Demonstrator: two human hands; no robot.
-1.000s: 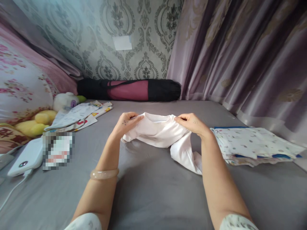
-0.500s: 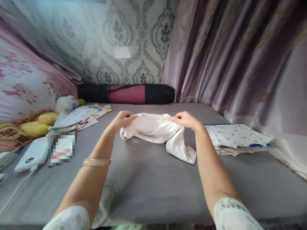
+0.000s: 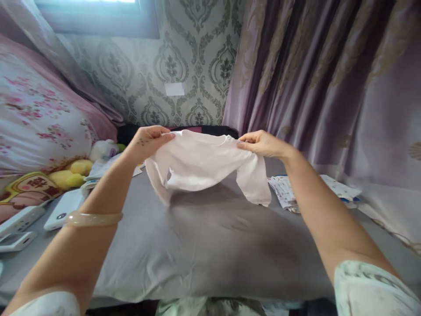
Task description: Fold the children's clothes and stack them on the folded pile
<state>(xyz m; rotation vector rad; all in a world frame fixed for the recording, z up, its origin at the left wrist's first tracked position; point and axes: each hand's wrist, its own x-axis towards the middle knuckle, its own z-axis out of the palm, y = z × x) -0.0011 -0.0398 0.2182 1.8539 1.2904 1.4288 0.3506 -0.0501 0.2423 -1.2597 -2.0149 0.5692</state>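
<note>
A small pale pink long-sleeved shirt (image 3: 200, 160) hangs in the air over the grey sheet, stretched between my hands. My left hand (image 3: 149, 139) pinches it at one shoulder beside the neckline. At the other shoulder, next to small snaps on the collar, my right hand (image 3: 259, 144) holds it between thumb and fingers. Both sleeves dangle; the left one is slightly blurred. The lower body of the shirt billows away from me.
On the grey bed sheet (image 3: 210, 250), folded patterned cloths (image 3: 284, 193) lie at right. At left are a white power bank (image 3: 64, 210), a power strip (image 3: 23, 219), plush toys (image 3: 70, 175) and more cloths. A dark rolled bag (image 3: 128, 131) lies along the wall, beside the curtain (image 3: 296, 79).
Both hands have risen and moved apart with the shirt, which has unfolded from a bunched shape into a spread one. The view has tilted upward, showing more of the window.
</note>
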